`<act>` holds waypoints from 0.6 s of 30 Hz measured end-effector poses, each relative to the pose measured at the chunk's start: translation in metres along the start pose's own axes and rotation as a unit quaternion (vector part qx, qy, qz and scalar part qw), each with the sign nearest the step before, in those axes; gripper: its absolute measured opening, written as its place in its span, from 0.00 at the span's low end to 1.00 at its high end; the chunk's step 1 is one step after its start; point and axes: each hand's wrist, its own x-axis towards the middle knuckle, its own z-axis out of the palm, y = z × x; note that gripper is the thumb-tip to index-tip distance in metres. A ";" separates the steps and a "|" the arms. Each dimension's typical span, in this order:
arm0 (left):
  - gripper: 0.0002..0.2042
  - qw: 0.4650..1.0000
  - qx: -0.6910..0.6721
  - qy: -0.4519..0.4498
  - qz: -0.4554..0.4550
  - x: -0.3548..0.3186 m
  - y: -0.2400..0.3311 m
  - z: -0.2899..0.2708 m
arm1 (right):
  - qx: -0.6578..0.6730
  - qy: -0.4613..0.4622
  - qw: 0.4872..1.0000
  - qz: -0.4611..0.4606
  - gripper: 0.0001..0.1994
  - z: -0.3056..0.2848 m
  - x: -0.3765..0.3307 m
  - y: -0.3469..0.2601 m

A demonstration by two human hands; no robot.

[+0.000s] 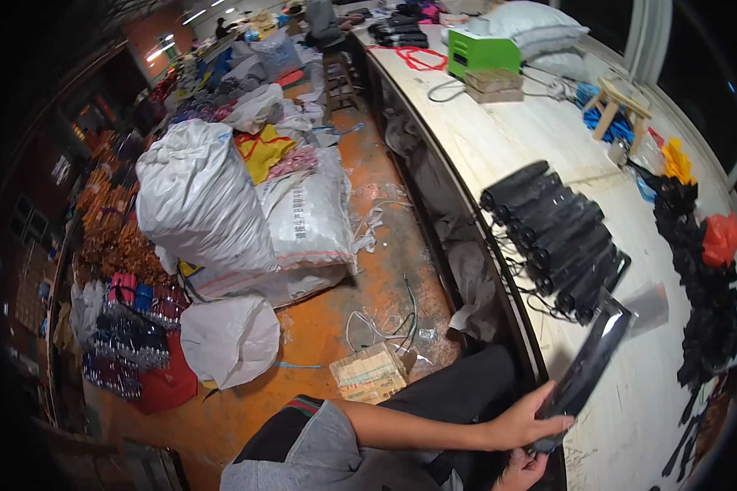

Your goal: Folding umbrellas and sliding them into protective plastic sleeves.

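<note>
A slim black folded umbrella point(588, 353), in what looks like a shiny clear sleeve, slants up and right over the table edge. My left hand point(526, 420) is closed around its lower part, thumb and fingers wrapped about it. Just below, my right hand point(522, 470) has curled fingers against the umbrella's lower end; what they pinch there is hidden. Beyond the umbrella's tip, a row of similar black folded umbrellas point(561, 233) lies side by side on the table, cord loops toward the near-left edge. A clear plastic sleeve point(648, 309) lies flat beside the held one.
The long pale table point(499, 143) bears a green box-shaped device point(481, 54), a small wooden stool point(617, 106) and a heap of black pieces point(686, 278) along its right side. Left of the aisle stand stuffed white sacks point(201, 192). A cardboard piece point(368, 374) lies on the floor.
</note>
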 end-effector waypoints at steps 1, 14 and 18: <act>0.21 1.000 -0.010 -0.012 -0.020 0.001 0.004 0.002 | -0.014 0.022 1.000 0.003 0.16 0.004 0.002 -0.022; 0.22 0.969 0.202 0.072 -0.120 0.017 0.033 -0.013 | 0.053 -0.087 0.963 0.250 0.18 0.031 0.014 -0.070; 0.30 0.900 0.416 0.115 0.059 0.061 0.055 -0.028 | -0.076 -0.116 0.969 0.205 0.17 0.022 0.016 -0.075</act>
